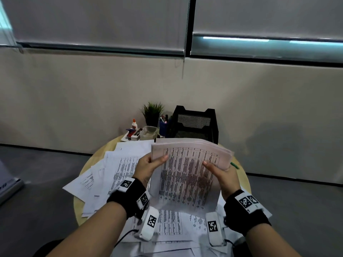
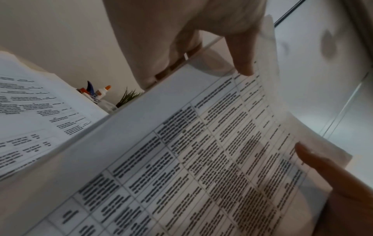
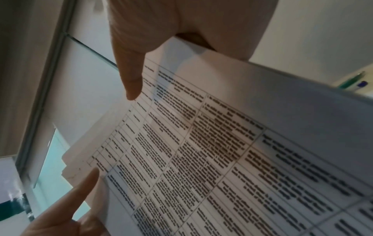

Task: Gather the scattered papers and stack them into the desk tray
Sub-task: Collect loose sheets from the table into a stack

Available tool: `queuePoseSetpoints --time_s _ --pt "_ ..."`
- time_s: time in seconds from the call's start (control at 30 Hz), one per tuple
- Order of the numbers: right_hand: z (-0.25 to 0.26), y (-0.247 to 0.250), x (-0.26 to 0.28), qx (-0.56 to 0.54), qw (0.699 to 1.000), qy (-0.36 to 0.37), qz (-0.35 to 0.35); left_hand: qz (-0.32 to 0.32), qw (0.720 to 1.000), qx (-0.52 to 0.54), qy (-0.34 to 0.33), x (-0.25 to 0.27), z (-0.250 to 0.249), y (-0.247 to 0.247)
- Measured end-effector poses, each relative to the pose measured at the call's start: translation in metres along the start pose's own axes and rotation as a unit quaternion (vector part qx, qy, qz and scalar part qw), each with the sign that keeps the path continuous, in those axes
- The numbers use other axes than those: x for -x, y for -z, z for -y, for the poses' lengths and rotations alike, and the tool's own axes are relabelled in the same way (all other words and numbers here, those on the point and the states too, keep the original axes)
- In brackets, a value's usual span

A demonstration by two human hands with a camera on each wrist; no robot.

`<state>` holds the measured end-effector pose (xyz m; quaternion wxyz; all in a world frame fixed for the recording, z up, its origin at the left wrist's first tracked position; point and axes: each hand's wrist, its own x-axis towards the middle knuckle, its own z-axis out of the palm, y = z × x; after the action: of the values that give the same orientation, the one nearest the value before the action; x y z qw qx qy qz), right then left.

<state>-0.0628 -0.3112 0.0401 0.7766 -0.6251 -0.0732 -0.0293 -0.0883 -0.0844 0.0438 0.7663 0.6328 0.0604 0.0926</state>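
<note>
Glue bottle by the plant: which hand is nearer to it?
Left. The left hand grips the held stack on the glue bottle side; the right hand grips the opposite edge, farther away.

Bare forearms with black wrist straps and tagged camera units

The left hand (image 1: 148, 168) and right hand (image 1: 223, 175) are ungloved, forearms unsleeved. Each wrist wears a wide black band (image 1: 128, 198) carrying white blocks printed with black-and-white square markers. Below each wrist, lower centre of the head view, hangs a white oblong unit (image 1: 151, 224) with another marker; a thin black cable (image 1: 123, 238) trails from the left one.
</note>
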Motion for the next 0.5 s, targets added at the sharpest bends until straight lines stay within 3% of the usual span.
queuePoseSetpoints --time_s 0.17,0.5 --pt "-0.005 -0.001 0.003 0.002 1.000 -0.006 -0.004 0.003 1.000 -0.016 0.006 0.003 0.005 -0.008" --pt "0.006 -0.008 -0.001 -0.012 1.000 0.023 -0.001 -0.075 0.990 0.007 -0.118 0.003 -0.031 -0.026"
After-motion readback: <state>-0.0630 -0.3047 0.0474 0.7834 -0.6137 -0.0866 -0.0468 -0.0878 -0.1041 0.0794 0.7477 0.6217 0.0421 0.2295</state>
